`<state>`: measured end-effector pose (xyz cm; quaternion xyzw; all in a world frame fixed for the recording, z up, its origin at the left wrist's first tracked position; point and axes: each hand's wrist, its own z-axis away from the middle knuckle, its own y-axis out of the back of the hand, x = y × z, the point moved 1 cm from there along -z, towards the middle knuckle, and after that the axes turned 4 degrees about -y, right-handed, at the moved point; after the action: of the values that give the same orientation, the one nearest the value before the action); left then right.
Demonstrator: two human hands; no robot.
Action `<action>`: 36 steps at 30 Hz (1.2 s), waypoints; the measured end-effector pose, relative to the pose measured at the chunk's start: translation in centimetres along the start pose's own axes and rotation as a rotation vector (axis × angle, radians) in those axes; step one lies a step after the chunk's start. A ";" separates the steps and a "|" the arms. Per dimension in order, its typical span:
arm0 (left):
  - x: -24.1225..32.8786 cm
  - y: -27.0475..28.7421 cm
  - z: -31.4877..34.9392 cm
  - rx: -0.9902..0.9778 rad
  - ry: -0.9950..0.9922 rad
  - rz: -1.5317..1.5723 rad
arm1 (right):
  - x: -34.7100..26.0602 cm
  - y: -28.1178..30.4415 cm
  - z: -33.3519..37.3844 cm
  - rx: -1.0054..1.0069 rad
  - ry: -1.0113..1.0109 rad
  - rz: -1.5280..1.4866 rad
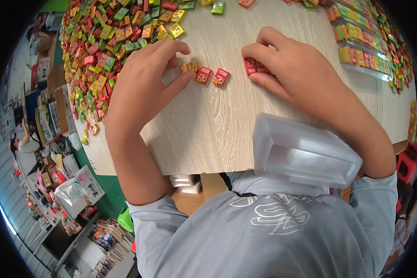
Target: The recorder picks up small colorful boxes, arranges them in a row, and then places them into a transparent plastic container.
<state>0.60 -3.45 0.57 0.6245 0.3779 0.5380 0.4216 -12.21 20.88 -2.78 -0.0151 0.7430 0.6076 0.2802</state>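
Note:
Over the left of the table, my left hand (148, 76) is curved with thumb and index finger apart. Its thumb tip is at a small orange-yellow candy pack (189, 68). Beside that pack two red candy packs (221, 77) lie on the tabletop, tilted and slightly apart. Farther right, my right hand (292, 65) pinches a short row of red candy packs (251, 66) between thumb and fingers, just at the table surface. The fingers hide part of this row. A clear plastic box (306, 150) rests at the near table edge by my right forearm.
A large heap of mixed small candy packs (111, 41) covers the left of the table (204, 125). At the far right stand filled clear trays (363, 58) with more loose packs behind. Cartons (48, 120) and a person (28, 143) are off to the left.

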 end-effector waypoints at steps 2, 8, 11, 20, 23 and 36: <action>-0.3 -0.3 0.0 -0.032 -0.012 -0.016 | 0.1 0.0 0.1 0.015 0.001 0.004; -0.6 0.1 0.2 -0.028 0.008 -0.043 | 0.7 -0.1 0.4 0.135 0.075 0.010; -0.1 0.0 0.2 -0.020 0.000 -0.096 | 1.1 0.1 0.4 0.062 0.011 -0.009; 0.6 0.5 0.1 -0.045 0.031 -0.172 | 1.5 0.8 0.3 0.067 -0.065 0.102; 0.5 0.2 0.3 -0.053 0.007 -0.141 | 1.6 1.5 0.3 0.076 -0.056 0.082; 0.5 -0.8 0.3 -0.043 -0.016 -0.024 | 1.8 1.6 0.4 0.053 -0.033 0.100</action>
<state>0.99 -2.71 -0.06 0.6150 0.3702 0.5359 0.4445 -14.11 22.22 -2.16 0.0396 0.7540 0.6010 0.2622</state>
